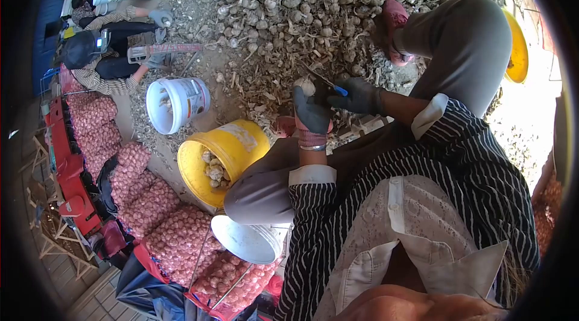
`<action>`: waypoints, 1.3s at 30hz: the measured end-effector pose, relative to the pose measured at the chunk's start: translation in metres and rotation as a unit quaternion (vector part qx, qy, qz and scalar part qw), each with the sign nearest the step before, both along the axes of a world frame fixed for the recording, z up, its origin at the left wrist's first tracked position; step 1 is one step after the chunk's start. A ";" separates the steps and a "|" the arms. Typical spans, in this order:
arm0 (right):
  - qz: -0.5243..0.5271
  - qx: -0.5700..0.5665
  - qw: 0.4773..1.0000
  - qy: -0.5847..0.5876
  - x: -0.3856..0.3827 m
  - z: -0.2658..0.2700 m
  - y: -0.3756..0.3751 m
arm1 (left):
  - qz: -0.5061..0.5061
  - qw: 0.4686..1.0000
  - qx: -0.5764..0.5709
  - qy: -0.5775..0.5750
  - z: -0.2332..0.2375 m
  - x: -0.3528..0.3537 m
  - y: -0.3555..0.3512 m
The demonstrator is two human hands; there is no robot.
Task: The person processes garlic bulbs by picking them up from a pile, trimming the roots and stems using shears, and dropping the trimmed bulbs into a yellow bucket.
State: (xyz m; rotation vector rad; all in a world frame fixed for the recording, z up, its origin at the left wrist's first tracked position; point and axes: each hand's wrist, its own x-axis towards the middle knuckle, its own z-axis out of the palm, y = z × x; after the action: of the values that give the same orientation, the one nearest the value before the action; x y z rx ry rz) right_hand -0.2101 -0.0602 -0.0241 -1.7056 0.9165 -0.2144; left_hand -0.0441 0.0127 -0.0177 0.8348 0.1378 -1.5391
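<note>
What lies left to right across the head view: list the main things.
Dark fabric cap on a co-worker → round yellow plastic bucket → grey-gloved left hand → grey-gloved right hand → pink shoe → curved yellow object.

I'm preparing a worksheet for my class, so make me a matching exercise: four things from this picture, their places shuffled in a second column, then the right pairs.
Things
1. garlic bulb
2. blue-handled tool
3. yellow bucket
4. garlic heap

Places
A. beside the left knee
B. beyond both hands
C. held in the right hand
D. held in the left hand

Right pairs: 1-D, 2-C, 3-A, 4-B
</note>
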 end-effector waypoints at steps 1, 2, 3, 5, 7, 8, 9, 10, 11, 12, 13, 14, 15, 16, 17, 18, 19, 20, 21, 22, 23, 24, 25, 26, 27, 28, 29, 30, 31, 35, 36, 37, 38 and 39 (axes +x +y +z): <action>0.044 -0.012 0.998 0.049 0.002 0.001 -0.005 | -0.001 1.000 -0.015 0.004 0.000 0.006 0.001; 0.088 -0.025 0.991 0.097 0.005 0.002 -0.009 | 0.001 1.000 -0.015 0.003 0.000 0.011 0.003; 0.091 -0.024 0.991 0.095 0.008 0.007 -0.009 | 0.061 0.996 -0.001 -0.067 -0.001 0.018 0.006; 0.095 -0.013 0.993 0.075 0.013 0.019 -0.001 | 0.129 0.984 -0.016 -0.120 -0.002 0.039 0.013; 0.112 0.027 0.989 0.088 0.025 0.031 0.000 | 0.121 0.976 -0.027 -0.179 0.004 0.049 0.021; 0.124 0.068 0.985 0.102 0.030 0.033 -0.001 | 0.105 0.965 -0.037 -0.237 0.006 0.052 0.026; 0.127 0.074 0.984 0.101 0.032 0.033 -0.002 | 0.094 0.958 -0.037 -0.267 0.008 0.054 0.029; 0.131 0.083 0.986 0.058 0.033 0.032 -0.002 | 0.094 0.959 -0.029 -0.267 0.009 0.055 0.029; 0.134 0.091 0.987 0.016 0.034 0.030 0.000 | 0.090 0.970 -0.007 -0.227 0.009 0.055 0.027; 0.135 0.096 0.986 0.017 0.038 0.017 0.007 | 0.087 0.979 0.012 -0.185 0.007 0.055 0.025; 0.078 0.155 0.983 -0.063 0.045 -0.005 0.017 | 0.087 0.979 0.015 -0.183 -0.001 0.051 0.023; 0.016 0.210 0.967 -0.141 0.047 -0.018 0.022 | 0.052 0.966 0.010 -0.255 -0.014 0.044 0.021; 0.012 0.211 0.968 -0.137 0.045 -0.012 0.018 | 0.015 0.946 0.004 -0.325 -0.021 0.040 0.019; 0.018 0.131 0.989 -0.068 0.042 0.003 0.008 | 0.011 0.947 0.004 -0.321 -0.016 0.038 0.012; 0.026 0.051 0.998 0.002 0.039 0.012 0.001 | -0.003 0.964 0.008 -0.267 -0.011 0.036 0.007; 0.023 0.052 0.998 0.004 0.038 0.013 -0.005 | -0.015 0.977 0.014 -0.214 -0.009 0.037 0.005; 0.073 0.037 0.996 0.032 0.037 0.011 -0.014 | -0.016 0.977 0.014 -0.213 -0.018 0.042 0.008; 0.125 0.022 0.990 0.060 0.037 0.009 -0.018 | 0.008 0.926 0.018 -0.377 -0.031 0.049 0.012; 0.127 0.022 0.990 0.060 0.037 0.009 -0.015 | 0.034 0.847 0.023 -0.530 -0.039 0.056 0.016; 0.075 0.111 0.991 -0.004 0.037 0.010 -0.011 | 0.081 0.950 -0.074 -0.293 -0.021 0.068 0.013; 0.023 0.198 0.978 -0.068 0.037 0.010 -0.009 | 0.123 0.978 -0.167 -0.036 -0.002 0.085 0.013; 0.028 0.198 0.977 -0.068 0.038 0.011 -0.009 | 0.260 0.945 -0.195 -0.033 0.007 0.095 0.020; -0.042 0.345 0.932 -0.108 0.038 0.016 -0.012 | 0.391 0.893 -0.221 -0.029 0.015 0.104 0.031; -0.111 0.481 0.858 -0.143 0.037 0.023 -0.019 | 0.431 0.857 -0.276 0.061 0.063 0.100 0.028; -0.110 0.567 0.795 -0.186 0.034 0.037 -0.030 | 0.519 0.755 -0.306 0.260 0.079 0.115 0.041; -0.106 0.569 0.794 -0.184 0.035 0.041 -0.035 | 0.522 0.753 -0.306 0.258 0.079 0.116 0.041; -0.157 0.644 0.705 -0.252 0.036 0.043 -0.037 | 0.470 0.825 -0.303 0.085 0.088 0.110 0.035; -0.203 0.706 0.601 -0.315 0.039 0.044 -0.040 | 0.400 0.865 -0.288 -0.091 0.092 0.107 0.029; -0.149 0.687 0.642 -0.308 0.037 0.043 -0.044 | 0.398 0.891 -0.201 -0.089 0.053 0.120 0.037; -0.164 0.608 0.759 -0.164 0.045 0.004 -0.029 | 0.258 0.930 0.149 -0.216 -0.040 0.127 -0.011; -0.158 0.562 0.803 -0.117 0.043 -0.010 -0.022 | 0.255 0.930 0.150 -0.217 -0.050 0.130 -0.031; -0.151 0.512 0.843 -0.069 0.044 -0.017 -0.019 | 0.220 0.917 0.179 -0.279 -0.060 0.133 -0.050; -0.154 0.513 0.841 -0.071 0.045 -0.023 -0.016 | 0.184 0.899 0.206 -0.340 -0.069 0.137 -0.070; -0.163 0.478 0.859 -0.086 0.046 -0.025 -0.015 | 0.179 0.900 0.206 -0.340 -0.084 0.147 -0.088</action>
State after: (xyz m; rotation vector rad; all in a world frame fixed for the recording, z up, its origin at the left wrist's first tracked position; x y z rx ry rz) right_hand -0.1641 -0.0755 -0.0490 -0.5941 0.9443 -0.0965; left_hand 0.1026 -0.0753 -0.1015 1.5496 0.0953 -0.8106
